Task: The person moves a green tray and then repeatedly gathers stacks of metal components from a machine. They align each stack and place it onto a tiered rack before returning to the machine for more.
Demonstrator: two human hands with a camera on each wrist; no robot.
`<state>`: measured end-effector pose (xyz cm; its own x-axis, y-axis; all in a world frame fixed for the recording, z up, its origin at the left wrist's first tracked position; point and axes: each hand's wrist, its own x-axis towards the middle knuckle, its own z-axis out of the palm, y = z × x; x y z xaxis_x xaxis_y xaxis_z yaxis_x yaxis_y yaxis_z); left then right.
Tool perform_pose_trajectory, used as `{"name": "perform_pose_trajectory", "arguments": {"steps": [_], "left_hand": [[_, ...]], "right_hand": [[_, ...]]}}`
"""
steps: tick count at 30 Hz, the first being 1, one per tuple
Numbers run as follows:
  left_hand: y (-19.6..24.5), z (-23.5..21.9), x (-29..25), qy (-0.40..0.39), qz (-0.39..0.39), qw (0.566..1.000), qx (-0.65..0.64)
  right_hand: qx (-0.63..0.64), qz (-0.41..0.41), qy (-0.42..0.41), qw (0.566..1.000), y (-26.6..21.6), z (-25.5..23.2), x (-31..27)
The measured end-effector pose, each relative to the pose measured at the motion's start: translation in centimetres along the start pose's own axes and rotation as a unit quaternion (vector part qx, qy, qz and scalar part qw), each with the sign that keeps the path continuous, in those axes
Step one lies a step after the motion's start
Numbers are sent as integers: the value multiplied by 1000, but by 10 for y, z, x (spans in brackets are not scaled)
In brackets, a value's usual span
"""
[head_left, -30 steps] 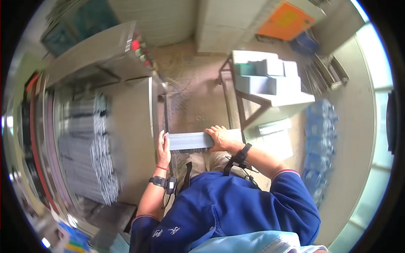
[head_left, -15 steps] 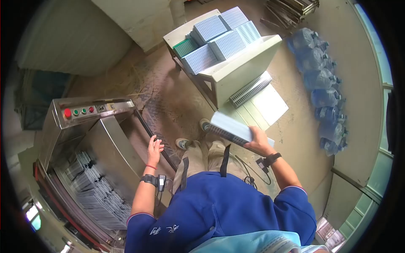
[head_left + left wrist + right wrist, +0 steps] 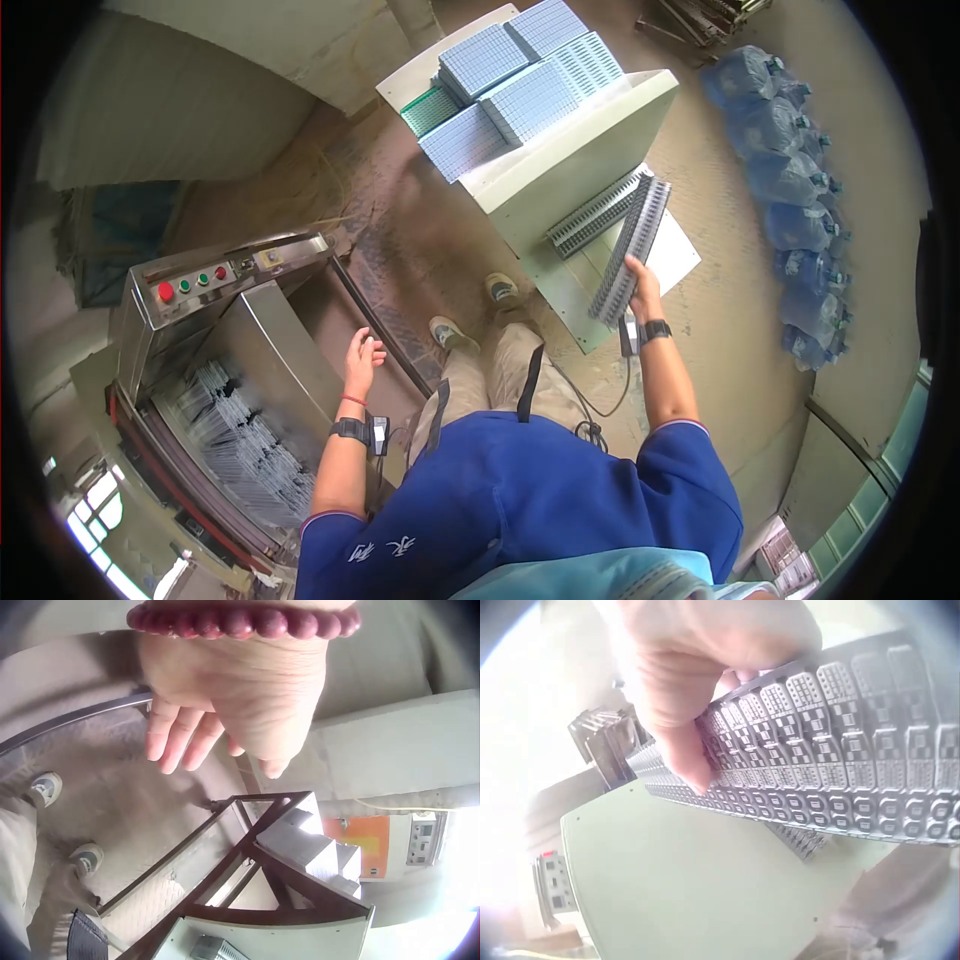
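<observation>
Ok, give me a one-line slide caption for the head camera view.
Right hand grips a grey slotted strip over the pale green board, left hand open beside the steel machine.

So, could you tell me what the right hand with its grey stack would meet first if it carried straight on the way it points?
Probably the similar stack leaning against the pale green table; the right hand aims its held stack that way, though depth is unclear.

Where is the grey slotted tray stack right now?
In the head view the grey slotted tray stack is at right, gripped by the right hand, beside another grey stack leaning on the pale green cabinet.
</observation>
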<state>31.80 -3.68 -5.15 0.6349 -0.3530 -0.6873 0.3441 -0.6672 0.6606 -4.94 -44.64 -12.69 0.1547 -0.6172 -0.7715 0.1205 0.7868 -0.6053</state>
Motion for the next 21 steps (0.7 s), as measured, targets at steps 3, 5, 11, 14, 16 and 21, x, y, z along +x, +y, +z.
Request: {"name": "perform_pose_trajectory", "arguments": {"steps": [3,5,11,14,16,21], "left_hand": [[-4,-8,-15,20,-23,999,15],[-9,-14,-22,33,-36,999,15],[-15,-18,-40,70,-71,995,-8],[-25,-11,-43,76,-82,994,-14],[-30,-5,-46,72,-85,993,-29],[-39,8,-47,63,-88,993,-50]], "right_hand": [[159,16,-21,987,22,25,53],[206,33,-9,978,20,57,65],[260,20,47,964,29,106,109],[181,33,14,983,32,86,116],[173,31,24,984,33,90,115],[-189,1,153,970,15,77,118]]}}
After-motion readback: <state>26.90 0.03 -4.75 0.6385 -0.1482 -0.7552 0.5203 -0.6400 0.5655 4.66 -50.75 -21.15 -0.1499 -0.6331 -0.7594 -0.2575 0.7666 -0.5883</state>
